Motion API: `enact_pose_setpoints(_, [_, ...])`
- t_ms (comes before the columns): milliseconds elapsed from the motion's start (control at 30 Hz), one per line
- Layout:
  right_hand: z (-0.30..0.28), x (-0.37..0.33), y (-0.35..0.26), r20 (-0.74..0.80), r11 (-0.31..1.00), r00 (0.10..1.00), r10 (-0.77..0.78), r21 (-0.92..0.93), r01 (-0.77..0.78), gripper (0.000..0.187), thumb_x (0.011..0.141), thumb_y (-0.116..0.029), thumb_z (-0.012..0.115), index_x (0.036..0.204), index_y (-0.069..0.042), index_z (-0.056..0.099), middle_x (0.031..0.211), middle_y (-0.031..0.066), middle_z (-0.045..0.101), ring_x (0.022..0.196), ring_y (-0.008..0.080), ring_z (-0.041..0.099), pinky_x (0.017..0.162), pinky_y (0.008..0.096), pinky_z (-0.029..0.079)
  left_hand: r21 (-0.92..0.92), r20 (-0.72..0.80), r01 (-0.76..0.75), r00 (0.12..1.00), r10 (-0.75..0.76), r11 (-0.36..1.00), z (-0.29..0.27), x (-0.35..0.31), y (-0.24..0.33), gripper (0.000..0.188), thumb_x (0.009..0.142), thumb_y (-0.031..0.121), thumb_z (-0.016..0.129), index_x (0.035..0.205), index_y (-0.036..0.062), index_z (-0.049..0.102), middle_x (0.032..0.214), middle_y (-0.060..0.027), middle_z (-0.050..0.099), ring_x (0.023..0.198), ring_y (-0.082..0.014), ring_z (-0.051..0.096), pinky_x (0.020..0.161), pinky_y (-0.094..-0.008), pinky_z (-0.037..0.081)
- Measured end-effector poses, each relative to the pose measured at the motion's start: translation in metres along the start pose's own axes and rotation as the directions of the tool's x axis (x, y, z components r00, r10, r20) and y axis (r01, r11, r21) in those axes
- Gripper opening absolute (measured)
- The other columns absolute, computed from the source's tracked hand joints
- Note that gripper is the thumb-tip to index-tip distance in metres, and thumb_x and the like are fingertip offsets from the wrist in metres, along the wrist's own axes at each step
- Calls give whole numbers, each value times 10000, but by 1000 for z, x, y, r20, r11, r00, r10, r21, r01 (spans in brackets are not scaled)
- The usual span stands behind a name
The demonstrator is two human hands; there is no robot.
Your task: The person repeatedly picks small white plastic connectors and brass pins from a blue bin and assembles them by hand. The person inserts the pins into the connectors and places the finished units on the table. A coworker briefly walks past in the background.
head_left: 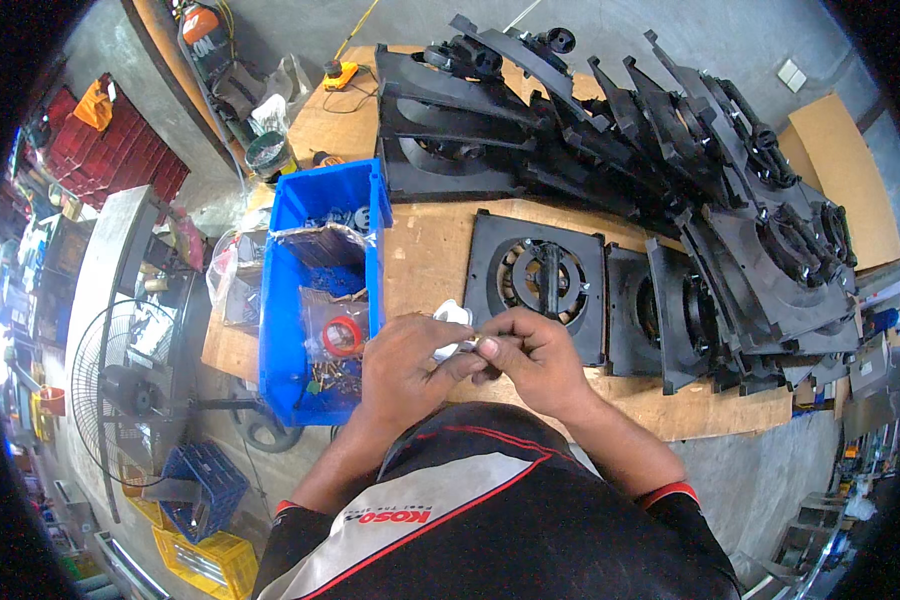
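Observation:
My hands meet over the front edge of the wooden table. My left hand [410, 362] is closed, with a small white round piece [452, 313] showing above its fingers; it looks like a tape spool, but its kind is unclear. Thumb and fingers of my right hand [535, 358] pinch together at the left fingertips, around something too small to make out. Just beyond them lies a square black fan shroud [485, 240] with a round opening and a dark bar across it. Left of my hands stands a blue bin [275, 300] with small screws, fittings and a red ring [343, 336].
Many black shrouds [450, 180] are stacked across the back and right of the wooden table [420, 250]. A yellow tool [340, 75] lies at the back left. On the left stand a pedestal fan [130, 390] and a yellow crate [210, 565].

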State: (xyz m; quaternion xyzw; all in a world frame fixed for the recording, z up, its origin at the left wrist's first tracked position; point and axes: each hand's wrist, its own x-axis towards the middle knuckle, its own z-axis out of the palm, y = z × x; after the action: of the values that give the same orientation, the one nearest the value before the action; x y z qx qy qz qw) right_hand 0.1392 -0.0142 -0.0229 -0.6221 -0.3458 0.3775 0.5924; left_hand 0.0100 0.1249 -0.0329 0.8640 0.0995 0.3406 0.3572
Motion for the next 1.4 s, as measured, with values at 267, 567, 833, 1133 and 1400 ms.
enact_pose_setpoints(267, [2, -2, 4, -118, 853, 908, -401, -409, 324, 205, 929, -190, 660, 1004, 0, 644, 826, 145, 691, 713, 238, 701, 630, 328, 538, -86, 42, 92, 995, -89, 992, 3, -1, 7, 241, 812, 271, 764, 877, 43, 725, 847, -121, 716, 767, -264, 695, 682, -354, 528])
enact_pose_setpoints(567, [-13, -1, 1, 82, 967, 978, -192, -154, 203, 216, 979, -210, 612, 969, 6, 595, 753, 82, 650, 638, 115, 618, 557, 249, 500, -23, 74, -16, 997, 18, 1000, 3, 0, 0, 181, 837, 238, 727, 910, 75, 701, 840, -113, 683, 772, -311, 650, 709, -414, 488])
enact_pose_setpoints(833, [-13, -2, -7, 94, 985, 990, -105, -130, 117, 230, 995, -235, 584, 939, -13, 607, 703, 38, 606, 623, 98, 580, 556, 259, 466, 115, -41, -43, 998, 48, 992, 5, -1, 4, 310, 786, 362, 755, 926, 86, 728, 843, -100, 691, 811, -312, 650, 739, -403, 503])
enact_pose_setpoints(1133, [-16, -1, 0, 217, 1000, 976, -8, -19, 12, 291, 1034, -262, 500, 917, -20, 612, 688, 25, 587, 640, 101, 568, 580, 285, 464, -33, 22, -43, 999, 44, 999, 3, -3, 6, 320, 776, 334, 771, 964, 77, 742, 885, -126, 680, 853, -310, 651, 781, -392, 510])
enact_pose_setpoints(1400, [-4, -2, -4, 136, 931, 959, -250, -239, 277, 259, 973, -253, 593, 1043, -9, 642, 876, 123, 681, 746, 204, 668, 676, 320, 511, -117, -157, -73, 986, 54, 990, 3, -6, 1, 274, 770, 272, 797, 937, 62, 739, 843, -108, 669, 774, -259, 652, 692, -348, 507])
